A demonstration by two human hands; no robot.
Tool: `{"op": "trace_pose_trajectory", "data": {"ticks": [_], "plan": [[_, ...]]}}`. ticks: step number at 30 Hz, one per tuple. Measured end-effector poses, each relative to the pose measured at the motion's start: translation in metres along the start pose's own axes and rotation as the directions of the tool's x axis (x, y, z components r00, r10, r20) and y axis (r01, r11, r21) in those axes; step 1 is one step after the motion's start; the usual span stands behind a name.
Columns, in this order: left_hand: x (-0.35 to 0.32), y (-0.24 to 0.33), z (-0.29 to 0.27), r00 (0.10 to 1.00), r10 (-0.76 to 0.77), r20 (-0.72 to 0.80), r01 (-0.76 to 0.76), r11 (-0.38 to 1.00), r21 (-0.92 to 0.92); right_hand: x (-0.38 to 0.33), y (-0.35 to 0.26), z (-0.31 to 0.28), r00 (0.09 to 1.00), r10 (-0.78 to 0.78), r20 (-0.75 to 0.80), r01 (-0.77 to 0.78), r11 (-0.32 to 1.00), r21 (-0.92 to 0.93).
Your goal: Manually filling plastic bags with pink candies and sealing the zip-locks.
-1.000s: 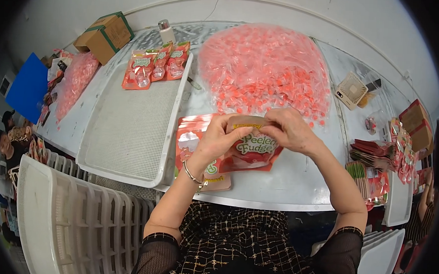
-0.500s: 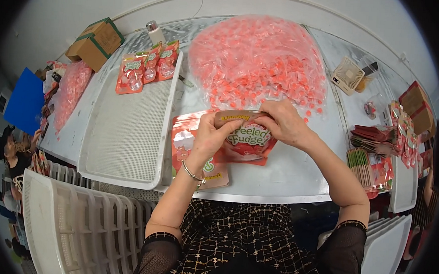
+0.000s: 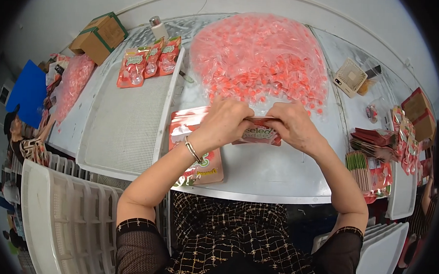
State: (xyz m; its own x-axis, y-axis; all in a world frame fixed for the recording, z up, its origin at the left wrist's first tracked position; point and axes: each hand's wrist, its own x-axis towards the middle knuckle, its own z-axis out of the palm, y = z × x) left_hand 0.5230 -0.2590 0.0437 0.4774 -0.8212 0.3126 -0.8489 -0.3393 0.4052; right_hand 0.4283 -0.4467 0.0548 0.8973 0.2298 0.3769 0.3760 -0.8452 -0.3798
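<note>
Between my two hands is a red candy pouch [image 3: 257,134], gripped by its upper edge. My left hand [image 3: 225,121] is closed on one side of that edge, and my right hand [image 3: 295,127] pinches the other side. Part of the pouch is hidden behind my fingers. Under my left forearm lie flat red and pink pouches [image 3: 208,174] on the table. Just beyond my hands a large clear bag of pink wrapped candies [image 3: 263,55] spreads over the table, some loose candies at its near edge.
On the left, a white mesh tray [image 3: 116,126] carries several filled pouches [image 3: 132,68]. A bottle [image 3: 158,28] and a cardboard box [image 3: 99,36] stand behind it. To the right are a small fan [image 3: 350,77] and pouch stacks [image 3: 360,170]. Stacked trays [image 3: 71,218] stand below the table's left edge.
Both hands have moved slightly away from me with the pouch, toward the candy bag. The pouch has tipped, so less of its front shows. My left elbow has swung outward.
</note>
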Motion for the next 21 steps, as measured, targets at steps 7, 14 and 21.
{"op": "trace_pose_trajectory", "data": {"ticks": [7, 14, 21], "plan": [[0.004, -0.004, -0.001, 1.0, -0.001, 0.028, 0.004, 0.994, -0.105, 0.007, -0.002, 0.001, 0.996, -0.025, 0.088, 0.044, 0.975, -0.219], [0.002, -0.013, -0.002, 0.976, 0.116, -0.186, -0.094, 0.988, 0.123, 0.038, -0.021, -0.002, 0.977, -0.05, 0.207, 0.093, 0.975, -0.2], [-0.006, -0.051, -0.031, 0.965, -0.096, -0.243, 0.005, 0.936, -0.351, 0.062, -0.016, -0.003, 1.0, 0.002, -0.005, -0.002, 0.993, 0.119]]}}
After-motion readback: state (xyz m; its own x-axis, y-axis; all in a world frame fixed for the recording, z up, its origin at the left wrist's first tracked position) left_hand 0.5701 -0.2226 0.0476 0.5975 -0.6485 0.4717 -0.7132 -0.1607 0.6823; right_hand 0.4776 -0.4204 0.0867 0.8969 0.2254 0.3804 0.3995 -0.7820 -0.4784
